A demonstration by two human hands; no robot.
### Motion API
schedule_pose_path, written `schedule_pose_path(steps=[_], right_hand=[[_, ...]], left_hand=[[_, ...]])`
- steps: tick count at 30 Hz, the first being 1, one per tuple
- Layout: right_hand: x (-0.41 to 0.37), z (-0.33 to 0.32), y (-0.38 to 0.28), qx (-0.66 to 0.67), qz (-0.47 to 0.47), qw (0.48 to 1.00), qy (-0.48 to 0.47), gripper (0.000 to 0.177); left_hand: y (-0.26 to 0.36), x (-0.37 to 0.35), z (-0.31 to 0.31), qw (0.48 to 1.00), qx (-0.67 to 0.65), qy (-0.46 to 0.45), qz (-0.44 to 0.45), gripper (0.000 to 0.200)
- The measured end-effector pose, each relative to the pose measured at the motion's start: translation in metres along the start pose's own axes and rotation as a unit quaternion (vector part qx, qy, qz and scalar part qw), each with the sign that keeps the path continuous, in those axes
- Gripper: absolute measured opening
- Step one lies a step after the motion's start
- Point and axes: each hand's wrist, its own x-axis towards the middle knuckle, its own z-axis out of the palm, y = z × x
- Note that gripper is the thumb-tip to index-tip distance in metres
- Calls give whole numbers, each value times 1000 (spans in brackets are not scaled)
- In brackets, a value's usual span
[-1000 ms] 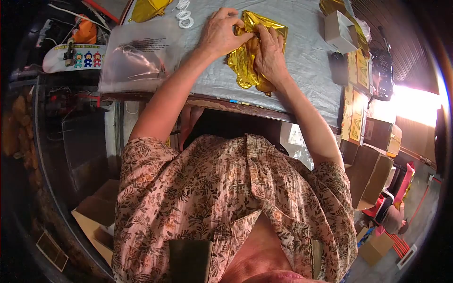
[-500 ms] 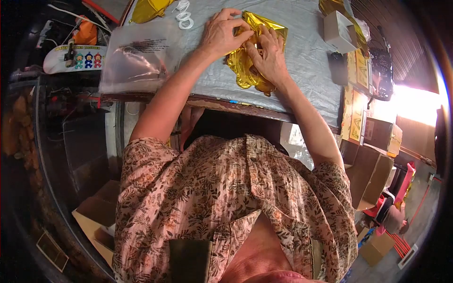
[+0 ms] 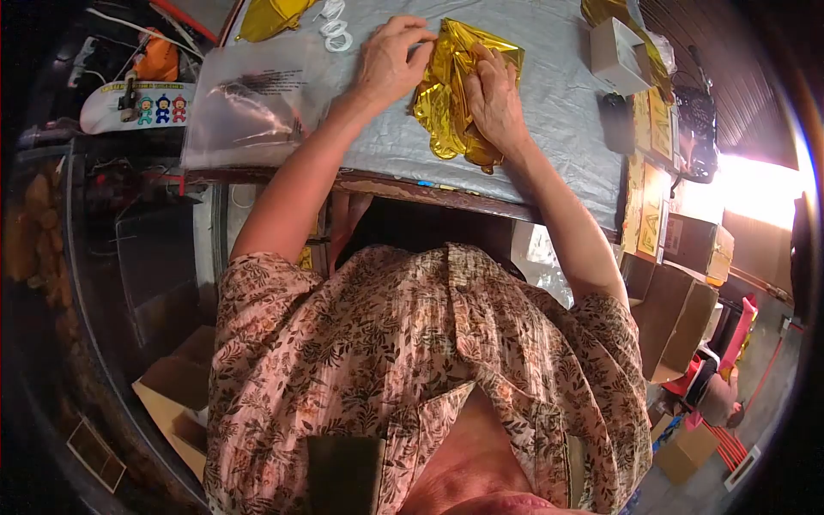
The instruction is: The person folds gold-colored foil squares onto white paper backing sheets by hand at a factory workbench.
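A crumpled sheet of shiny gold foil (image 3: 445,94), like a deflated foil balloon, lies on the silvery cloth covering the table. My right hand (image 3: 496,101) rests on its right side, fingers extended and lying against the foil. Just off the foil's upper left edge is my left hand (image 3: 393,60), its thumb and fingers apart with nothing visible between them. Left of that hand sit a loop of white ribbon (image 3: 333,27) and a clear plastic bag (image 3: 249,107) with printed text. More gold foil (image 3: 273,17) lies at the table's far left.
A white open box (image 3: 620,56) stands at the table's right, beside more gold foil (image 3: 659,69). Cardboard boxes (image 3: 674,318) are stacked along the right side. The table's worn front edge (image 3: 429,196) runs before my body. A skateboard (image 3: 137,110) is at the left.
My left hand has drawn back to the left, off the gold foil. My right hand remains on the foil, its fingers now flatter and closer together.
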Motion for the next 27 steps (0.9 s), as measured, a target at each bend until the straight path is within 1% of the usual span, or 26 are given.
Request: schedule_pose_path(steps=[3, 5, 9, 11, 15, 17, 27], right_hand=[[0, -1, -2, 15, 12, 1000, 15, 19], [-1, 0, -3, -3, 7, 1000, 21, 20], [-1, -2, -2, -3, -4, 1000, 13, 20], [-1, -3, -3, -1, -2, 1000, 14, 20], [-1, -5, -4, 7, 5, 1000, 4, 19], [0, -5, -5, 3, 5, 1000, 7, 18], [1, -3, -4, 4, 4, 1000, 16, 18]], left_hand=[[4, 2, 4, 1000, 16, -17, 20, 23], [6, 2, 6, 999, 35, 14, 5, 25], [11, -2, 2, 998, 59, 26, -17, 30], [21, -4, -2, 994, 106, -12, -25, 32], [27, -3, -5, 994, 99, -34, -21, 33], [28, -3, -6, 991, 120, -52, -8, 32], [24, -6, -6, 987, 143, -60, 31, 27]])
